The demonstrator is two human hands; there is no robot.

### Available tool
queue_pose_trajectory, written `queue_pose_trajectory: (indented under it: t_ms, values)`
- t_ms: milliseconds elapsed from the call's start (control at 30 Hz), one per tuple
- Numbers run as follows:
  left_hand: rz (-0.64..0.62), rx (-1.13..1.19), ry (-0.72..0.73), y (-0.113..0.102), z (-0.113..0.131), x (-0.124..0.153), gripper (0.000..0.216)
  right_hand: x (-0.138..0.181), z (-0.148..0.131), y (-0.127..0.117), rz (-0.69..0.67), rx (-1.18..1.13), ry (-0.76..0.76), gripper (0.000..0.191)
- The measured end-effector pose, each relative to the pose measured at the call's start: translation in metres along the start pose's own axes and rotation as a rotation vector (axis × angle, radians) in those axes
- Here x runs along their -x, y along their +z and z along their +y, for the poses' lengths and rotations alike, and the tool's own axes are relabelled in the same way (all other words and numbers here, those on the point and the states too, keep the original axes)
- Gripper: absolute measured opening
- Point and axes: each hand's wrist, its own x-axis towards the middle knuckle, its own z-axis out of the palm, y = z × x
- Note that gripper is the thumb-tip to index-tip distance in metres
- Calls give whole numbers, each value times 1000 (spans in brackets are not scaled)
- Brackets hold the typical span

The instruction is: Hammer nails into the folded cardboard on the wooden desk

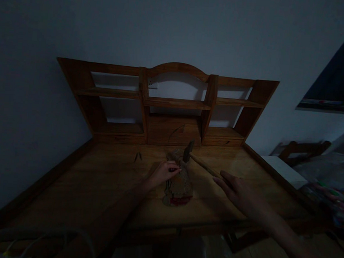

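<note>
My right hand [229,186] is closed around the wooden handle of a hammer [203,164]. The hammer's dark head is raised just above a rough, brownish block-like piece [181,184] on the desk, whose kind I cannot make out. The near end of that piece shows some red. My left hand [167,171] rests over its left side, thumb and fingers pinched together. Whatever is between those fingertips is too small and dim to name. The hammer head is a little above and to the right of the left fingertips.
All this is on a wooden desk [103,191] in dim light. Two small dark slender items [138,157] lie left of my hands. A wooden shelf unit [176,103] stands along the back edge. To the right are a chair back [304,150] and a white surface [283,170].
</note>
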Motion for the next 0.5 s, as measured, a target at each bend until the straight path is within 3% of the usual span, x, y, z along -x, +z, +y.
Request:
queue_pose_trajectory:
  t_ms: [500]
  values:
    - [-11, -29, 36, -5, 10, 0, 24, 0, -3, 12, -7, 62, 1, 39]
